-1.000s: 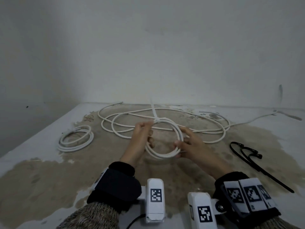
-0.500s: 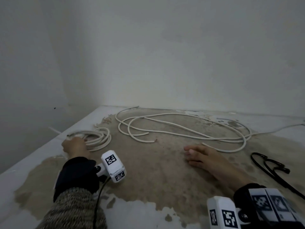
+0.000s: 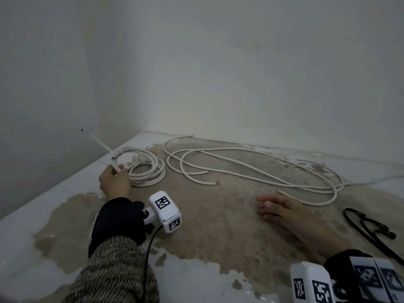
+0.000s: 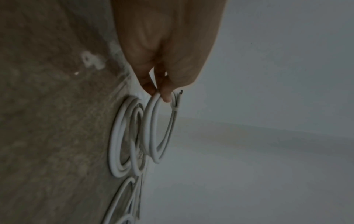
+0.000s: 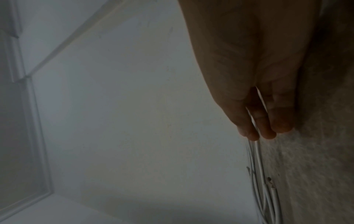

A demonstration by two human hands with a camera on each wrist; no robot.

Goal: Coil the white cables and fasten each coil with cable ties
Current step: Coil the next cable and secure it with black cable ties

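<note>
Pinching a tied cable coil [image 3: 122, 157] at the table's [image 3: 39, 206] far left, the left hand [image 3: 114, 182] holds it over another coil [image 3: 150, 178]. The right hand [image 3: 282, 212] rests flat, fingers straight, just beside the loose cable [image 3: 258, 171].

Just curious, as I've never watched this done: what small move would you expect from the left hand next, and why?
Probably letting go. The left hand pinches the tied white cable coil, which overlaps another white cable coil lying on the table. The long loose white cable lies uncoiled near the open right hand.
</note>
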